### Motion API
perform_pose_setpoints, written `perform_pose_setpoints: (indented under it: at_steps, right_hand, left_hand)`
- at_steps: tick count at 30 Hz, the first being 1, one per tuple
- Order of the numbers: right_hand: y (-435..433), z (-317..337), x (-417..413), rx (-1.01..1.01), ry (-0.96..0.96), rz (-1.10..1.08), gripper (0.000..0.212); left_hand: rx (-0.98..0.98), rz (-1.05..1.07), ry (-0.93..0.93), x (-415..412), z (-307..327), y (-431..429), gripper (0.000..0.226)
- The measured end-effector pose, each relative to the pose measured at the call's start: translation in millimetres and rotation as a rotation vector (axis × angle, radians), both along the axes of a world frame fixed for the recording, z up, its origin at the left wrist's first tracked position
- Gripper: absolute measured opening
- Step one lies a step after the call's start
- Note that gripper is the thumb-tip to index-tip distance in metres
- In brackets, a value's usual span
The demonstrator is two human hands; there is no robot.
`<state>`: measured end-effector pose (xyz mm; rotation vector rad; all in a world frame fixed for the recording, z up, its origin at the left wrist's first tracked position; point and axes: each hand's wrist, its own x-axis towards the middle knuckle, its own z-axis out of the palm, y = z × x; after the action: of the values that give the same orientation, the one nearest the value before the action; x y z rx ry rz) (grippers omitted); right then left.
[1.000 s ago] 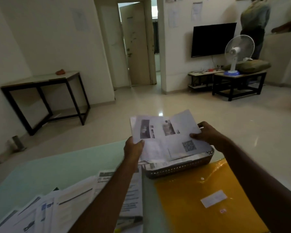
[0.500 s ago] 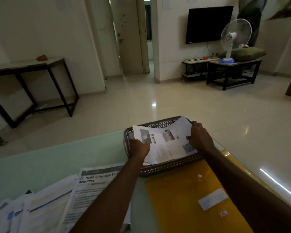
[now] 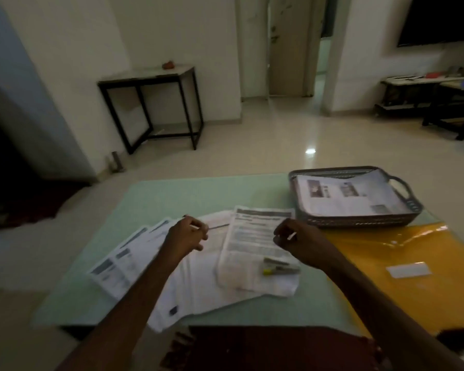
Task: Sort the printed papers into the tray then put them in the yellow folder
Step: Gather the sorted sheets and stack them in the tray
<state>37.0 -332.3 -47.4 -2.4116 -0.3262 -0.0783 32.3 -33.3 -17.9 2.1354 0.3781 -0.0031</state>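
Papers (image 3: pixel 220 285): light, limp, slippery; fanned on table (image 3: pixel 198 194).
Hold: likely pinch one sheet's edge.
Hands: left hand (image 3: pixel 185 234), right hand (image 3: pixel 298 241) apart, loosely curled, empty.

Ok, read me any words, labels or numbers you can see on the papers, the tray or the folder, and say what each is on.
No text is legible in this view.
Top loose sheet: dark header and print blocks, too blurred.
Fanned sheets on the left: headings blurred.
Sheet in the tray: pictures and print, too blurred.
White label on the yellow folder: nothing readable.
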Motion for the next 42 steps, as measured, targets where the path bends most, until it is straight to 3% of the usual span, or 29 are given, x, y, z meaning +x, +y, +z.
perform_pose_setpoints:
  at_steps: [5,11,13,16,23,25,28,31,35,39,42]
  right_hand:
    - [83,-22,-33,-0.018,0.116,0.037,0.019]
    - [124,-54,-19,-0.533,0.146,-0.031,0.07]
    - [132,-61,-21,-0.598,0.156,0.025,0.078]
    - [144,-57,-33,-0.568,0.171,0.177,0.077]
    - [146,-53,-57,-0.444,0.11,0.482,0.061]
    - [138,-51,-49,-0.398,0.096,0.493,0.062]
    - [111,-45,-28,-0.489,0.066,0.397,0.067]
    - [94,-43,-16,-0.553,0.134,0.337,0.049]
    - [90,-46,-9,-0.533,0.123,0.205,0.04]
    - [64,-42,7,-0.561,0.156,-0.009,0.045]
    - [46,-43,16,-0.591,0.209,-0.09,0.052]
  left_hand:
    - [0.116,0.161,0.037,-66,-56,119,0.011]
    - [0.251,0.1,0.066,-78,-81,139,0.016]
    - [0.278,0.038,0.063,-71,-81,126,0.016]
    - [0.266,-0.04,0.066,-56,-84,98,0.022]
    - [0.363,-0.026,0.122,-41,-101,51,0.07]
    - [0.426,0.005,0.101,-45,-106,49,0.075]
    - [0.453,0.056,0.074,-47,-105,47,0.088]
    - [0.511,0.075,0.159,-43,-101,41,0.095]
    - [0.57,0.068,0.155,-41,-102,26,0.073]
    - [0.434,0.1,0.011,-39,-99,35,0.037]
    - [0.425,0.103,-0.018,-39,-91,49,0.036]
